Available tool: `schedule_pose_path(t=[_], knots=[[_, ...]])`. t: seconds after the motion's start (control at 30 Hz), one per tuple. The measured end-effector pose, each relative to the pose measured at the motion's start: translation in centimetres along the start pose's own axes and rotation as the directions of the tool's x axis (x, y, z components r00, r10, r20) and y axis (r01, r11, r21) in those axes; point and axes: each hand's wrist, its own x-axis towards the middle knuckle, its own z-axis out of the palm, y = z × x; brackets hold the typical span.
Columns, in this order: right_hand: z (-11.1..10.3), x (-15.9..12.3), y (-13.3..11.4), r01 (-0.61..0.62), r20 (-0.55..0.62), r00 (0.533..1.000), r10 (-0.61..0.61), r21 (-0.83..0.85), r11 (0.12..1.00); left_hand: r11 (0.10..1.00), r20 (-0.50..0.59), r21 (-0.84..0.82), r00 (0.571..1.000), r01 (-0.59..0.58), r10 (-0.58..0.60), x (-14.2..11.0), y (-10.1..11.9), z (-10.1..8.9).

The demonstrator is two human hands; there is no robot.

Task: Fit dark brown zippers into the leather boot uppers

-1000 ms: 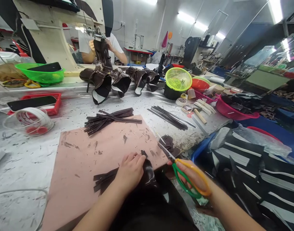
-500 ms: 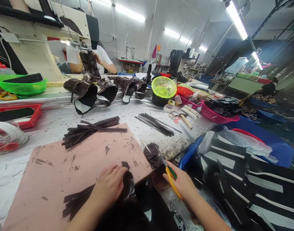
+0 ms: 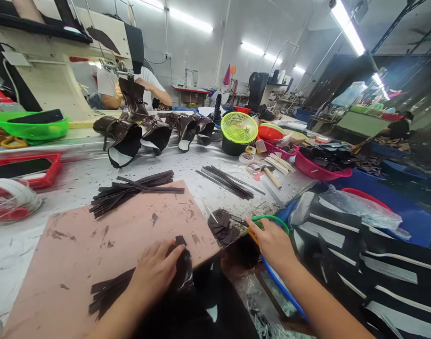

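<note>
My left hand (image 3: 157, 266) is closed on a glossy dark brown leather piece (image 3: 184, 273) at the near edge of the pink board (image 3: 130, 235). A short dark tab (image 3: 180, 240) sticks out past its thumb and fingertips. In my right hand (image 3: 273, 240) is a pair of scissors (image 3: 272, 219) with green and orange handles, lying low at the table's edge. Their blades point left over a small pile of dark cut scraps (image 3: 222, 226). Beside my left forearm, dark strips (image 3: 109, 292) lie partly covered on the board.
A bundle of dark strips (image 3: 130, 190) lies at the board's far edge, more strips (image 3: 225, 181) right of it. Brown boots (image 3: 123, 141) stand behind. A hammer (image 3: 272, 178) and tape rolls sit right. Below is a blue bin (image 3: 413, 221). Someone works at a sewing machine (image 3: 45, 84).
My right hand has moved up and right, turning the scissors from upright to nearly flat above the scraps. My left hand has shifted slightly left, still on the leather piece.
</note>
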Motion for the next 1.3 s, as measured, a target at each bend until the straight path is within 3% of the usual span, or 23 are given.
schedule_pose_path(t=[0.17, 0.23, 0.37, 0.53, 0.73, 0.9, 0.97, 1.0, 1.1, 1.13, 1.17, 1.23, 1.3], knots=[[0.6, 0.0, -0.1, 0.026, -0.015, 1.000, -0.026, 0.006, 1.000, 0.998, 0.290, -0.023, 0.955, -0.066, 0.070, 3.3, 0.7, -3.2], [0.7, 0.0, -0.2, 0.025, -0.021, 0.999, -0.025, 0.012, 1.000, 0.992, 0.307, -0.032, 0.943, -0.121, 0.125, 5.9, 1.9, -3.8], [0.9, 0.2, -0.3, 0.025, -0.056, 0.998, -0.022, 0.048, 0.999, 0.946, 0.196, -0.114, 0.927, -0.304, 0.321, 10.7, 5.2, -1.5], [2.1, 1.4, 1.2, -0.012, -0.075, 0.997, 0.019, 0.094, 0.996, 0.938, 0.331, -0.105, 0.878, -0.331, 0.347, 13.2, 7.2, 2.3], [4.3, 6.7, 3.0, -0.046, 0.067, 0.998, 0.021, 0.397, 0.916, 0.917, 0.381, -0.065, 0.839, -0.395, 0.388, 13.8, 6.6, 2.9], [4.0, 9.9, 3.3, -0.011, 0.028, 1.000, -0.005, 0.534, 0.846, 0.930, 0.390, -0.109, 0.845, -0.351, 0.365, 13.8, 6.5, 2.6], [3.5, 8.8, 3.6, -0.081, -0.063, 0.986, 0.155, 0.633, 0.770, 0.935, 0.398, -0.127, 0.846, -0.331, 0.354, 13.8, 6.5, 2.2], [3.4, 7.6, 3.5, -0.146, -0.098, 0.952, 0.291, 0.691, 0.708, 0.935, 0.400, -0.135, 0.846, -0.327, 0.353, 13.8, 6.5, 2.0], [4.1, 1.9, 1.4, -0.350, -0.040, 0.782, 0.621, 0.797, 0.492, 0.942, 0.389, -0.176, 0.859, -0.285, 0.333, 14.0, 6.4, 1.5], [4.8, -0.3, 0.0, -0.379, 0.019, 0.787, 0.617, 0.804, 0.459, 0.947, 0.376, -0.193, 0.872, -0.258, 0.314, 14.0, 6.2, 1.4], [5.7, -2.4, -1.6, -0.365, 0.082, 0.841, 0.535, 0.816, 0.448, 0.950, 0.352, -0.211, 0.888, -0.231, 0.295, 14.0, 6.0, 1.1], [8.2, -5.8, -4.7, -0.344, 0.247, 0.931, 0.268, 0.838, 0.424, 0.951, 0.267, -0.236, 0.928, -0.199, 0.261, 13.4, 5.3, 0.4], [10.8, -7.4, -6.8, -0.451, 0.411, 0.893, 0.185, 0.797, 0.401, 0.951, 0.141, -0.239, 0.962, -0.197, 0.235, 12.0, 4.1, -0.7]])
